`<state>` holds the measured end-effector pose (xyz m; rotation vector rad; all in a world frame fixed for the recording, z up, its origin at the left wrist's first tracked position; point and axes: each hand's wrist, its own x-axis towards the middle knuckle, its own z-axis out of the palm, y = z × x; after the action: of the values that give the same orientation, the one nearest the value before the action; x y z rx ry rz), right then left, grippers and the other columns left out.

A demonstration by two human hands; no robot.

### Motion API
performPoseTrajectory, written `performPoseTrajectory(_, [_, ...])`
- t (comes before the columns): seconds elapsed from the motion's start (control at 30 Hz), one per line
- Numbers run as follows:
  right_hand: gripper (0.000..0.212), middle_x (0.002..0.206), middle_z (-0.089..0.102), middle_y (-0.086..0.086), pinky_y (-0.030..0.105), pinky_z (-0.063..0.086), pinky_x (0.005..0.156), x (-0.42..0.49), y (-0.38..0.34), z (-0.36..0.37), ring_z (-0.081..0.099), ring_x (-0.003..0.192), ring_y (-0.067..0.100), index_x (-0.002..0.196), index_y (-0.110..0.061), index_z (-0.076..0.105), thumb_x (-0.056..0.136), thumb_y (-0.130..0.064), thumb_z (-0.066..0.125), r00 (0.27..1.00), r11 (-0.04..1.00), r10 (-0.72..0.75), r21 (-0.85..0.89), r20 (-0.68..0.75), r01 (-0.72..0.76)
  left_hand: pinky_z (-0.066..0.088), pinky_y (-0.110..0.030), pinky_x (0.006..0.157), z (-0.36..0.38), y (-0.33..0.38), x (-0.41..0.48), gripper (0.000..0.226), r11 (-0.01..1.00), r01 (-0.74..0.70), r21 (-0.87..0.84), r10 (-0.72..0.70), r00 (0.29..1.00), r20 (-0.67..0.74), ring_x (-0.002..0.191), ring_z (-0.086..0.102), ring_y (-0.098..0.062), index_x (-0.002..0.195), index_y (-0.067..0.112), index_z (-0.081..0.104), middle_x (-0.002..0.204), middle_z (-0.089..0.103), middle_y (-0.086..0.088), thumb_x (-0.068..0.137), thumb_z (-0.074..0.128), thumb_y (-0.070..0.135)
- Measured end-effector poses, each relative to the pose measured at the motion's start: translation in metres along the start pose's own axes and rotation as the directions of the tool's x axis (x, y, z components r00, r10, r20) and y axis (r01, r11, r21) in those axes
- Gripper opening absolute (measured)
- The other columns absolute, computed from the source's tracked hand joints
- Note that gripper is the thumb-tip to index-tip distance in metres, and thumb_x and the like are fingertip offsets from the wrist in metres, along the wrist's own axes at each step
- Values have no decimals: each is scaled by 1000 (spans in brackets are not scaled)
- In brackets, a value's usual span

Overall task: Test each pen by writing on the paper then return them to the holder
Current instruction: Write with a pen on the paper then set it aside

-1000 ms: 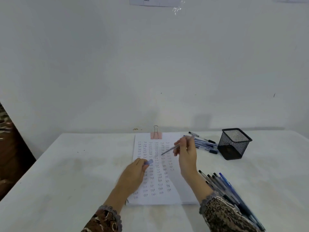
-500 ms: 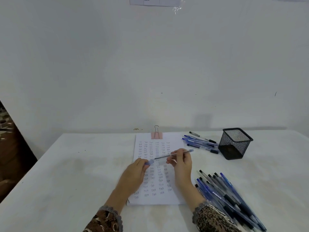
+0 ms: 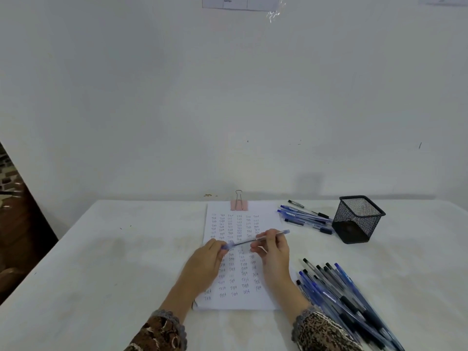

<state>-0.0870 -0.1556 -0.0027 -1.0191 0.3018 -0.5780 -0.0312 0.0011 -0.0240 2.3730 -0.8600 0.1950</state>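
Capping seems the step: the right hand [image 3: 274, 252] pinches the pen [image 3: 255, 239] above the paper [image 3: 268, 219], and the left hand [image 3: 205, 262] pinches its cap [image 3: 226, 246] at the tip. Next probably comes a carry to the far-right holder [image 3: 357, 219].

blue pen [image 3: 255, 239] level above written-on paper [image 3: 238, 274]; empty black mesh holder [image 3: 357, 219] upright, far right.

The wall [image 3: 152, 97] and table [image 3: 101, 274] are being lit softly, with a cool cast. A faint shadow of the holder [image 3: 357, 219] is being thrown leftward onto the wall. Glare is being caught by tape [image 3: 276, 11] overhead. The pen [image 3: 255, 239], the left hand [image 3: 205, 264], the right hand [image 3: 274, 252] and the loose pens [image 3: 354, 300] at the table's near right corner are being smeared by motion blur.
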Motion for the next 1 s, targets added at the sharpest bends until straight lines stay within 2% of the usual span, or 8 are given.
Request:
performPoseTrajectory(0.47, [15,70,63,12,24,54,66,-5,-4,-3,63,65,18,83,3,63,91,-4,53,948,961,94,-275,305,-7,37,-12,71,-2,0,0,23,997,10,-79,-9,1000,18,84,52,-9,108,16,56,93,50,11,98,37,25])
performPoseTrajectory(0.63, [6,74,64,14,24,56,66,8,-41,-12,66,65,19,77,-1,67,79,4,68,891,888,274,-451,363,-89,39,-14,79,-4,2,0,24,995,23,-98,-23,1000,5,90,50,-4,113,18,54,99,47,13,98,37,26])
performPoseTrajectory(0.7, [11,77,64,11,26,57,66,11,-55,-9,64,62,16,80,-5,65,77,5,68,865,673,356,-739,355,27,40,-16,82,-4,2,0,23,994,13,-105,-11,1000,15,92,49,-3,114,19,54,100,45,14,98,39,26])
performPoseTrajectory(0.73, [14,83,62,6,27,56,70,10,-59,-4,62,67,13,87,-10,64,80,2,63,846,470,391,-869,362,155,41,-19,86,-4,2,-1,25,995,-4,-103,7,1000,21,95,50,-3,116,19,54,102,46,14,97,41,29])
performPoseTrajectory(0.8, [27,101,54,0,28,47,78,6,-63,5,56,86,14,111,-18,58,88,-8,50,823,85,409,-914,395,397,38,-24,97,-3,-3,-1,47,999,-28,-40,29,1000,3,109,48,-4,126,21,50,116,49,12,91,33,48])
performPoseTrajectory(0.87, [31,108,49,0,28,42,76,-2,-73,4,52,94,17,126,-25,48,96,-22,39,853,-40,347,-902,391,429,27,-28,106,-1,-9,-1,69,998,56,21,-54,997,-58,126,38,-9,138,22,38,135,41,7,84,13,58])
performPoseTrajectory(0.93, [30,97,46,-2,27,40,68,-11,-88,-9,51,85,16,123,-26,48,100,-35,32,907,-64,249,-928,341,366,18,-31,112,0,-13,0,82,982,190,21,-187,978,-92,138,25,-14,145,19,26,148,29,2,78,1,58])
performPoseTrajectory(1.0, [31,97,47,-2,29,42,71,-21,-99,-31,53,88,17,117,-24,52,100,-36,30,968,-170,142,-958,208,231,6,-31,116,1,-13,2,86,958,266,105,-266,964,-16,143,11,-15,148,15,14,155,16,-1,74,-6,55])
